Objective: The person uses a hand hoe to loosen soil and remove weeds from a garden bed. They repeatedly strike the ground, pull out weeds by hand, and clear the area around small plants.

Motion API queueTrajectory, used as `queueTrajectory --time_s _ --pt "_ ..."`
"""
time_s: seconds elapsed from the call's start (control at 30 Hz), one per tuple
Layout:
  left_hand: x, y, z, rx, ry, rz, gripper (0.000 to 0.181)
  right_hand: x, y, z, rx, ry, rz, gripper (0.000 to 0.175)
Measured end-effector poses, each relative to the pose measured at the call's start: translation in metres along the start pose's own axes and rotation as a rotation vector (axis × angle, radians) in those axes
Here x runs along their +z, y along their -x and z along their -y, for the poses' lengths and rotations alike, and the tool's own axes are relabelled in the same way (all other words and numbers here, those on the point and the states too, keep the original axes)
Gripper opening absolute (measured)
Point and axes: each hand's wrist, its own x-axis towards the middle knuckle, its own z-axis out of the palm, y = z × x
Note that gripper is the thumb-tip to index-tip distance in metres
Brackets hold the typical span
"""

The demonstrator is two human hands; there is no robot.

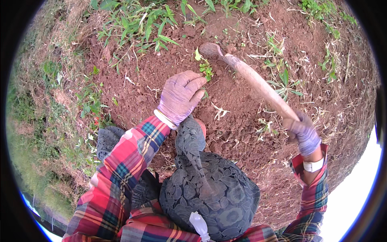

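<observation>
My left hand [181,95], in a soil-stained purple work glove, reaches down over the reddish soil. Its fingertips are at a small leafy green plant [206,69]; whether they grip it cannot be told. On the right, my right hand [302,131], gloved too, is closed around the end of the wooden handle of a hoe [263,86]. The handle slants up and left to a soil-covered metal head [210,50], which lies at the ground just right of the plant. Below my left hand is my bent knee in dark flower-patterned trousers [211,196].
Tufts of long-leaved green grass [148,25] grow beyond my left hand. A narrow-leaved weed [285,86] stands right of the hoe handle. Dry grass and weeds [90,103] line the left side. Withered plant bits [219,111] are scattered over the loose soil.
</observation>
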Motion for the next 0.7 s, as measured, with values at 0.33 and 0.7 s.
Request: queueTrajectory --time_s 0.33,0.7 --pt "0.041 -0.049 0.015 -0.032 -0.187 0.4 0.018 -0.018 -0.036 0.106 -0.244 1.005 0.402 0.062" --pt "0.056 -0.008 0.0 -0.103 -0.123 0.243 0.045 0.081 -0.08 -0.056 0.015 0.042 0.433 0.071"
